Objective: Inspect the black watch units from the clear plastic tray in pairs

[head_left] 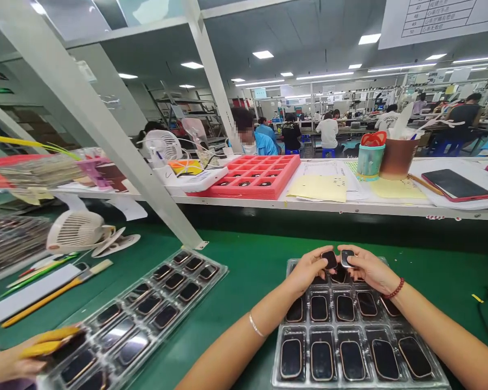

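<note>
- While pinching one dark screen piece (329,260) between thumb and fingers of the left hand (308,272), also pinches a second dark screen piece (347,255) in the right hand (369,270).
- Holds both just beside each other, above the far part of a clear tray (336,352) at the near right.
- Has rows of similar rimmed pieces (322,360) under both wrists, lying in that tray's compartments on the green worktop (252,254).
- Wears dark red beads (398,288) on the right wrist, a pale bangle (256,325) on the left forearm.
- To the left, shows another filled tray (171,329), set aslant, with a co-worker's yellow-covered fingers (46,344) at its near end.
- Farther left, shows an orange-handled brush (59,295) and a white fan (77,233).
- On the far shelf (268,203), shows a red compartment tray (252,190), a turquoise cup (369,162) and a phone (457,183).
</note>
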Demonstrator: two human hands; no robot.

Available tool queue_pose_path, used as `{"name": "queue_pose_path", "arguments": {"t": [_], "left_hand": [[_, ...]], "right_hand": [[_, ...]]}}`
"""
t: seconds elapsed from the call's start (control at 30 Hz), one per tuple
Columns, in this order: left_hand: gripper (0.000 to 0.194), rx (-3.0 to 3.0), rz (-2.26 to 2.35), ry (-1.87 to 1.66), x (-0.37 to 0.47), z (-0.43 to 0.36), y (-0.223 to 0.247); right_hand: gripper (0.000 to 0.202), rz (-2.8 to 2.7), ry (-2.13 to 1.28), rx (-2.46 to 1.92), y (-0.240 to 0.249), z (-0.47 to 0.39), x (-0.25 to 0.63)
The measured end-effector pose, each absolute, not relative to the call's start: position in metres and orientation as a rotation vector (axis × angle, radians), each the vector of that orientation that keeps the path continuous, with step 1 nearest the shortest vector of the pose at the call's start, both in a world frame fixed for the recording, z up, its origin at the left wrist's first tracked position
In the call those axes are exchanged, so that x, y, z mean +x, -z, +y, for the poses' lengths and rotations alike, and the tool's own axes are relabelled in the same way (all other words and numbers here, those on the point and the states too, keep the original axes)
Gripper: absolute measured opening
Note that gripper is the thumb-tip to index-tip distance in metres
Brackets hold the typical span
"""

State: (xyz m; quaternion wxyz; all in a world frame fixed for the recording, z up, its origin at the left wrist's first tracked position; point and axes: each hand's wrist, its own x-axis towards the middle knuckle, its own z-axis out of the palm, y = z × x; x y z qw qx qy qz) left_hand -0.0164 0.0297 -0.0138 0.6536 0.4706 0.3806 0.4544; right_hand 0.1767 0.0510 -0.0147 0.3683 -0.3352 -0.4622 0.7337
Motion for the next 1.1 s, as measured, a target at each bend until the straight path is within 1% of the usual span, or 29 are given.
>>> {"name": "queue_pose_path", "arguments": {"t": [0.1,0.2,0.4,0.63,0.83,1.1], "left_hand": [[0.057,1.005,0.809,-1.049,-0.020,0.030,0.020],[0.056,0.956,0.784,-1.073,-0.023,0.029,0.021],[0.052,0.854,0.754,-1.100,-0.027,0.033,0.021],[0.050,0.842,0.732,-1.113,-0.029,0.034,0.022],[0.052,0.901,0.762,-1.097,-0.027,0.030,0.019],[0.051,0.958,0.759,-1.091,-0.025,0.029,0.019]], "right_hand": [[0.046,-1.162,-1.921,-0.808,0.018,0.051,0.180],[0.049,-1.178,-1.957,-0.769,0.020,0.051,0.181],[0.042,-1.099,-1.963,-0.735,0.018,0.050,0.182],[0.040,-1.058,-1.987,-0.674,0.017,0.051,0.183],[0.031,-1.078,-2.007,-0.692,0.017,0.050,0.182],[0.032,-1.071,-2.010,-0.722,0.014,0.049,0.180]]}}
